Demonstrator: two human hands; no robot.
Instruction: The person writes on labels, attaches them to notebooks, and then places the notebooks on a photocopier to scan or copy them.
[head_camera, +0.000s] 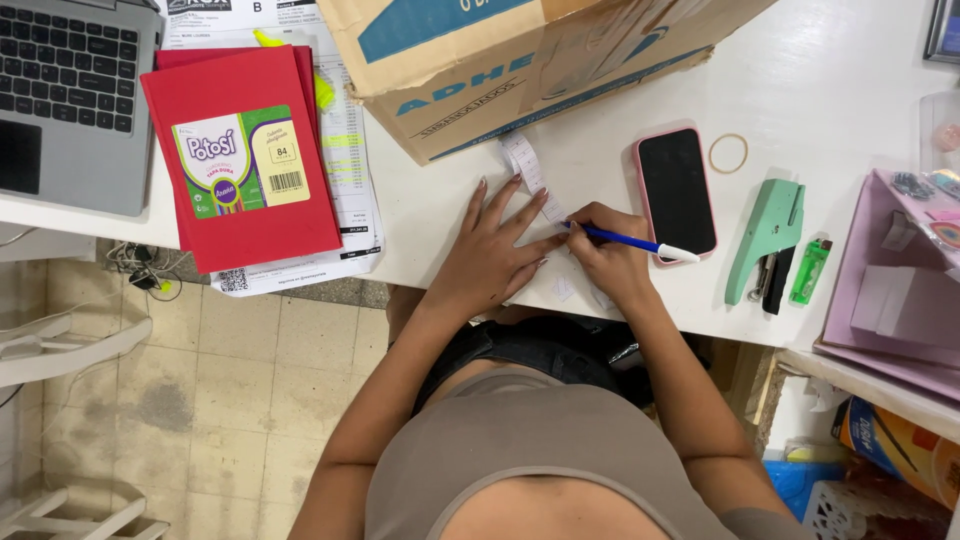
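Paper is the thing under both hands: a narrow white receipt strip (527, 172) running from beneath the cardboard box (520, 60) toward the near edge of the white desk (830, 90). It looks thin, limp and very light, likely to curl or slide, so pinning it flat near the writing spot seems the sound hold. The left hand (492, 250) lies open, fingers spread, pressing on the strip. The right hand (608, 255) is closed around a blue pen (625, 240) with a white cap end, its tip at the paper. Just beside lie a dark phone in a pink case (676, 192), a rubber band (728, 153), a green stapler (768, 238) and a green lighter (809, 271). Farther left sit a red notebook (240, 160) and a laptop (70, 95).
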